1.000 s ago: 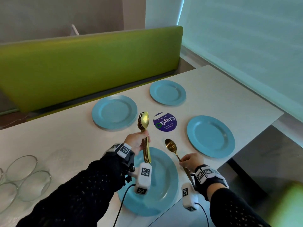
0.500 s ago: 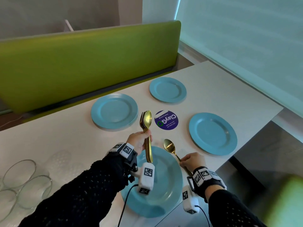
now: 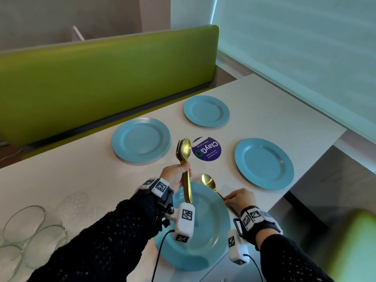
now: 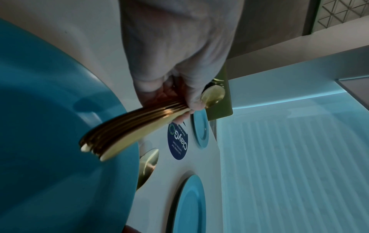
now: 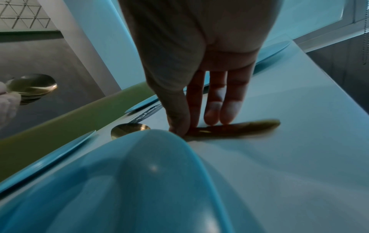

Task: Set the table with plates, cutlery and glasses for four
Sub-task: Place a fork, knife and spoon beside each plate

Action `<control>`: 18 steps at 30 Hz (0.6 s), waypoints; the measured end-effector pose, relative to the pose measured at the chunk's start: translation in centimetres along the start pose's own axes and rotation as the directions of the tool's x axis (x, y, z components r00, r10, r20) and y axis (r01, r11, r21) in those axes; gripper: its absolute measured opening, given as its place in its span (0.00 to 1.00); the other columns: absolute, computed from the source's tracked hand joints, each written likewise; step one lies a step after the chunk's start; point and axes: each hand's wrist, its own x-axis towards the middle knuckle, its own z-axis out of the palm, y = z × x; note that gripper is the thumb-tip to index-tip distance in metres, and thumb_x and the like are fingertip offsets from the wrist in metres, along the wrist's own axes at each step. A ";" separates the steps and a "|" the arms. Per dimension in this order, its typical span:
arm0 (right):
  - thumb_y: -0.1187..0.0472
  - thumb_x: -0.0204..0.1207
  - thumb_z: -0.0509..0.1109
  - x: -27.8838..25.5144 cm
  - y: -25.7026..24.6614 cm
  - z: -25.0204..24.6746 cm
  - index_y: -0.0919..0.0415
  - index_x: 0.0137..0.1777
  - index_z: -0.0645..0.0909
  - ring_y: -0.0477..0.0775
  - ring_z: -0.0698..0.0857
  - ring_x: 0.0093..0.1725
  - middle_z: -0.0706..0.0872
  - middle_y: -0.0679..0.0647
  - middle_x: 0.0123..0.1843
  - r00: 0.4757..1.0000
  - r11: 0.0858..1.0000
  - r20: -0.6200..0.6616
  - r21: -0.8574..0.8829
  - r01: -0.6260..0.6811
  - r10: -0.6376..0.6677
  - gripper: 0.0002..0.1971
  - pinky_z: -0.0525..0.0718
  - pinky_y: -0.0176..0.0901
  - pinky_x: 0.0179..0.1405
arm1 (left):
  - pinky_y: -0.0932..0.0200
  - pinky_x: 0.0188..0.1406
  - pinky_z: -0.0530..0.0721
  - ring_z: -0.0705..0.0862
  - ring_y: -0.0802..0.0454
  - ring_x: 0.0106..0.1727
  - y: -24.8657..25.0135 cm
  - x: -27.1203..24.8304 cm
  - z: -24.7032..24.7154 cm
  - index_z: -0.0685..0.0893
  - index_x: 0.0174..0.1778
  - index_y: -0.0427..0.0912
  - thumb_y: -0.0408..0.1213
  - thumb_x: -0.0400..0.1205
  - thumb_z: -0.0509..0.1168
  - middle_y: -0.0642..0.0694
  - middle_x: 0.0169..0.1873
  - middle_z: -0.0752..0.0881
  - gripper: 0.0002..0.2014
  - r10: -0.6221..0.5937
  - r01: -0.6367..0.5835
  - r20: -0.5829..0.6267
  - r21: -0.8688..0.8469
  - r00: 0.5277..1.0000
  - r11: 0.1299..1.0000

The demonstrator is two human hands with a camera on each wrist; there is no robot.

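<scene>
Four blue plates lie on the white table: near plate [image 3: 205, 237], left plate [image 3: 140, 139], far plate [image 3: 206, 111], right plate [image 3: 264, 163]. My left hand [image 3: 176, 176] grips a bundle of gold forks and spoons [image 3: 184, 153] upright above the near plate; the wrist view shows the fingers wrapped round the bundle's handles [image 4: 129, 126]. My right hand [image 3: 241, 199] pinches the handle of a single gold spoon [image 3: 209, 181] just right of the near plate. In the right wrist view the spoon's handle [image 5: 249, 125] lies low on the table under my fingertips [image 5: 225, 115].
Several clear glasses [image 3: 24, 226] stand at the table's left end. A round purple sticker [image 3: 206, 148] marks the middle between the plates. A green bench back [image 3: 101, 78] runs behind the table. The table's right edge [image 3: 317, 155] drops off beyond the right plate.
Both hands keep their hold and stay almost where they were. Only the head view has shifted a little.
</scene>
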 end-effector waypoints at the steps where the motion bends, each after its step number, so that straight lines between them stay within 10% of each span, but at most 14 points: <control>1: 0.63 0.65 0.78 0.0 0.0 0.0 0.54 0.37 0.91 0.50 0.86 0.42 0.92 0.53 0.43 1.000 1.000 -0.002 0.002 0.000 0.000 0.03 0.82 0.36 0.43 | 0.56 0.39 0.81 0.79 0.49 0.33 0.1 0.0 0.1 0.80 0.36 0.36 0.33 0.81 0.66 0.42 0.30 0.81 0.08 -0.003 0.003 0.000 0.004 1.000 1.000; 9: 0.61 0.68 0.78 0.1 -0.8 -1.2 0.60 0.53 0.88 0.52 0.86 0.53 0.90 0.54 0.54 0.997 1.000 -0.066 0.007 0.028 -0.027 0.13 0.78 0.36 0.53 | 0.59 0.32 0.83 0.80 0.50 0.33 0.3 0.0 0.3 0.80 0.41 0.34 0.31 0.81 0.66 0.42 0.32 0.81 0.05 -0.037 0.036 0.025 0.017 0.999 0.999; 15: 0.57 0.70 0.78 -1.9 -6.2 -3.5 0.62 0.50 0.88 0.47 0.80 0.28 0.84 0.49 0.32 0.974 0.956 -0.075 0.189 0.224 -0.214 0.12 0.83 0.27 0.26 | 0.62 0.24 0.84 0.80 0.50 0.31 0.9 -1.1 1.8 0.79 0.36 0.33 0.24 0.80 0.63 0.41 0.30 0.80 0.06 -0.032 0.018 0.118 0.119 0.993 0.993; 18: 0.56 0.71 0.77 -2.9 -8.3 -4.3 0.56 0.51 0.86 0.47 0.83 0.30 0.85 0.46 0.33 0.957 0.931 -0.001 0.233 0.281 -0.288 0.10 0.85 0.35 0.33 | 0.59 0.35 0.83 0.80 0.51 0.34 1.2 -1.3 3.0 0.81 0.43 0.33 0.27 0.81 0.63 0.42 0.33 0.81 0.03 -0.009 -0.016 0.166 0.148 0.986 0.989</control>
